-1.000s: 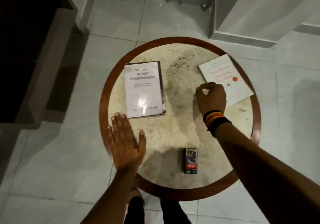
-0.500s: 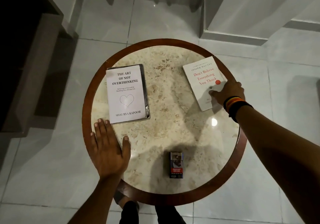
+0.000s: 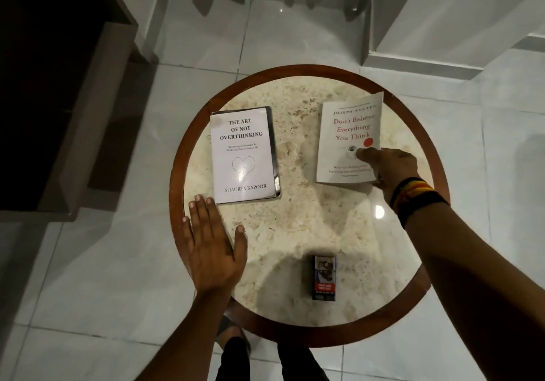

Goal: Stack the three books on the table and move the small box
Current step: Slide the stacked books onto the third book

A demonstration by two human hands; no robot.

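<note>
A white book titled "The Art of Not Overthinking" (image 3: 243, 156) lies on the left of the round table (image 3: 300, 209), on top of a dark book (image 3: 275, 156) of which only the right edge shows. On the right is a white book, "Don't Believe Everything You Think" (image 3: 348, 127). My right hand (image 3: 389, 171) grips its lower right corner, thumb on the cover, and the book looks tilted off the table. My left hand (image 3: 212, 248) rests flat and open just below the left book. The small box (image 3: 323, 280) lies near the front edge.
The table has a marble top and a raised brown wooden rim (image 3: 176, 174). It stands on glossy white floor tiles. A dark piece of furniture (image 3: 59, 100) is at the left, and a white wall base (image 3: 427, 56) at the back right.
My right hand went from the table's middle to the right book and took hold of it. That book has turned straighter and looks tilted up. My left hand stayed flat.
</note>
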